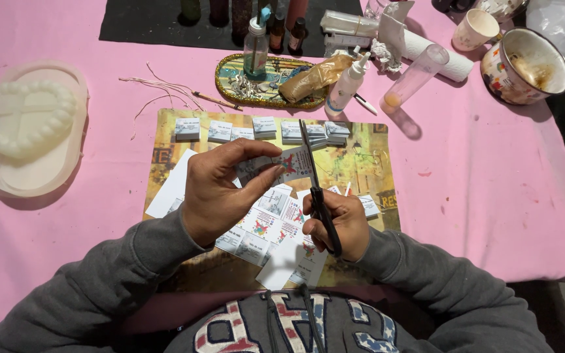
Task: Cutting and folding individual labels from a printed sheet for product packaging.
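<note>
My left hand (pixel 220 186) pinches a small printed paper strip (pixel 287 165) above the yellow work mat (pixel 367 163). My right hand (pixel 341 222) grips black-handled scissors (pixel 312 173), blades pointing away from me and closed across the strip's right end. Under both hands lies a printed sheet of small labels (pixel 266 225) with white paper offcuts. A row of small cut and folded paper pieces (pixel 263 127) lines the mat's far edge.
A white heart-shaped mould (pixel 24 117) rests on an oval tray at left. An oval decorated tray (pixel 230 68) holds a dropper bottle, a brown bag and beads. A white squeeze bottle (pixel 346 85), clear tube (pixel 416 75), paper roll, cup and dirty bowl (pixel 524 65) crowd the far right.
</note>
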